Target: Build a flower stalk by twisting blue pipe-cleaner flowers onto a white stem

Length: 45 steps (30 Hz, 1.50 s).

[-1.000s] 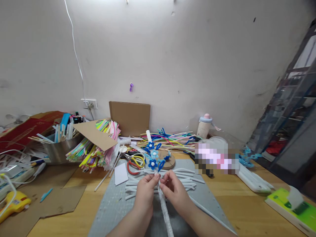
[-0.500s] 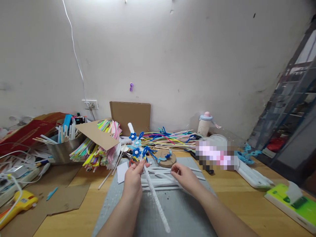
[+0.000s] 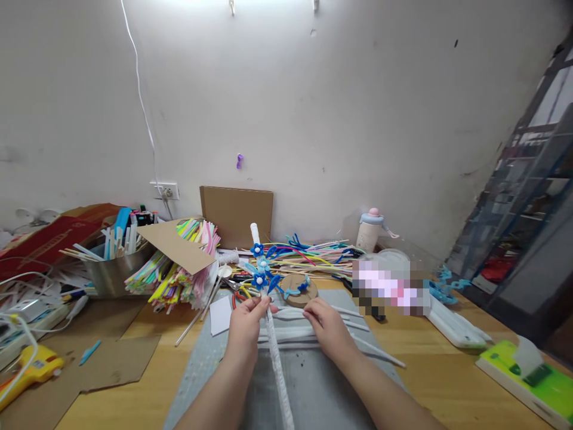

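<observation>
My left hand (image 3: 246,325) is closed round a long white fuzzy-wrapped stick (image 3: 277,370) that stands tilted, its far end carrying blue pipe-cleaner flowers (image 3: 260,266). My right hand (image 3: 326,325) rests fingers-down on a heap of white pipe cleaners (image 3: 295,331) lying on the grey cutting mat (image 3: 313,388); its fingers curl onto the strands and seem to pinch some.
Behind the mat lie a wooden disc (image 3: 301,289), coloured pipe cleaners (image 3: 308,254), scissors with wire loops (image 3: 239,289), a bundle of coloured straws (image 3: 179,269), a steel tub of sticks (image 3: 111,263) and a cardboard sheet (image 3: 236,215). A yellow glue gun (image 3: 27,373) lies far left, a green box (image 3: 528,373) far right.
My right hand let go of the stick and moved right and down onto the white pipe cleaners. My left hand kept the stick, swinging its flowered end left, then back toward upright.
</observation>
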### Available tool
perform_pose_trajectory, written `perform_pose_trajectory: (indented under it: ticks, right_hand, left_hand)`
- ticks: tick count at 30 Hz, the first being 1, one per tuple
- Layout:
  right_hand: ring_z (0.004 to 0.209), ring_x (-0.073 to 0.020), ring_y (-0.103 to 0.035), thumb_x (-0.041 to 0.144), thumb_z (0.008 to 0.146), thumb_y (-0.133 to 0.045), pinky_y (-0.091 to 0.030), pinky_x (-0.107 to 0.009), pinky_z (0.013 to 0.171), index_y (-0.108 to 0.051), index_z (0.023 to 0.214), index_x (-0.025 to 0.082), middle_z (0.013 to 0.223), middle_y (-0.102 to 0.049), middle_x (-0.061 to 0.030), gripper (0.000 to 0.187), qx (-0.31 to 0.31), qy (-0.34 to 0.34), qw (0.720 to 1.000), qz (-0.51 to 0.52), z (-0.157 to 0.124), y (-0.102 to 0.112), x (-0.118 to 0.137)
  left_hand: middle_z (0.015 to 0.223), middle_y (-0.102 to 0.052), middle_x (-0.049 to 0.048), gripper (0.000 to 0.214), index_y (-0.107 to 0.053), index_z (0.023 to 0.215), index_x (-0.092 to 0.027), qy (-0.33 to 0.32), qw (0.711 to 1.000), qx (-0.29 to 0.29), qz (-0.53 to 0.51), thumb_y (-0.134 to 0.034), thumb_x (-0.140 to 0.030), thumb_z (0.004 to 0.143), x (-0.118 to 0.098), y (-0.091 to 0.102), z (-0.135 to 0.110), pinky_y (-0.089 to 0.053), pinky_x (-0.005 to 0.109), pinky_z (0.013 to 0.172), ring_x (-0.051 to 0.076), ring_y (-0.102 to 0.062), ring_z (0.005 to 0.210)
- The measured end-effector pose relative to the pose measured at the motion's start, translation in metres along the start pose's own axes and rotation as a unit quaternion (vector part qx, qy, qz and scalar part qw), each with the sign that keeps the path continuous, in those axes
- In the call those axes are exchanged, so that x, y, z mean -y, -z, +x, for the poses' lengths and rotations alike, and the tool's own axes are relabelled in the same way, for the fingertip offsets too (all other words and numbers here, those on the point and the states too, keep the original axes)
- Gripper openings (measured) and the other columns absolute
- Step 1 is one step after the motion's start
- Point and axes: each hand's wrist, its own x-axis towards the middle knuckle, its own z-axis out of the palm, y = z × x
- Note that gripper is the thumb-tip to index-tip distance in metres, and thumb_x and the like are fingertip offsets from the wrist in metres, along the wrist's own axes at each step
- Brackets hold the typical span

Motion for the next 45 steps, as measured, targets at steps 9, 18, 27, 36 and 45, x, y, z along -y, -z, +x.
perform_pose_trajectory:
  ticks: [9,18,27,36,45]
  right_hand:
    - [0.070,-0.0165,-0.053,0.031,0.085,-0.046,-0.040,-0.026,0.064,-0.061,0.080,0.019,0.074,-0.057,-0.0038,0.019,-0.031,0.026,0.991,0.130,-0.001,0.027,0.023]
    - [0.061,-0.0118,-0.043,0.036,0.078,-0.055,-0.035,-0.021,0.055,-0.049,0.071,0.017,0.064,-0.047,0.0024,0.021,0.037,-0.121,0.961,0.245,-0.015,-0.005,0.037]
    - [0.057,-0.0101,-0.037,0.039,0.077,-0.054,-0.030,-0.022,0.053,-0.061,0.076,0.011,0.062,-0.048,0.0010,0.029,0.088,-0.165,0.925,0.331,-0.016,-0.022,0.036]
    - [0.054,-0.0088,-0.029,0.034,0.077,-0.051,-0.023,-0.021,0.049,-0.053,0.057,0.012,0.054,-0.036,0.0038,0.029,0.053,-0.164,0.938,0.299,-0.017,-0.024,0.045]
    - [0.057,-0.0115,-0.036,0.022,0.072,-0.047,-0.028,-0.022,0.052,-0.049,0.057,0.014,0.055,-0.043,0.0026,0.017,0.001,-0.173,0.955,0.240,-0.021,-0.030,0.040]
  left_hand:
    - [0.062,-0.067,0.0059,0.024,-0.066,0.058,-0.013,0.017,0.997,0.072,0.023,-0.070,-0.037,0.060,0.007,-0.006,-0.005,-0.036,0.029,0.072,0.019,-0.056,0.068]
    - [0.059,-0.064,0.0036,0.019,-0.067,0.058,-0.013,0.040,0.991,0.124,-0.022,-0.069,-0.031,0.059,0.011,-0.017,-0.018,-0.038,0.027,0.069,0.016,-0.054,0.064]
    - [0.063,-0.060,-0.0002,0.021,-0.066,0.061,-0.013,0.053,0.997,0.052,-0.035,-0.074,-0.030,0.052,0.017,-0.023,-0.023,-0.035,0.022,0.064,0.012,-0.049,0.064]
    - [0.053,-0.056,-0.0008,0.015,-0.063,0.056,-0.012,0.088,0.992,0.055,-0.066,-0.071,-0.025,0.053,0.028,-0.025,-0.026,-0.034,0.022,0.059,0.011,-0.047,0.056]
    - [0.064,-0.065,0.0044,0.016,-0.068,0.065,-0.011,0.091,0.990,0.050,-0.098,-0.071,-0.022,0.052,0.039,-0.029,-0.030,-0.039,0.026,0.070,0.016,-0.056,0.067]
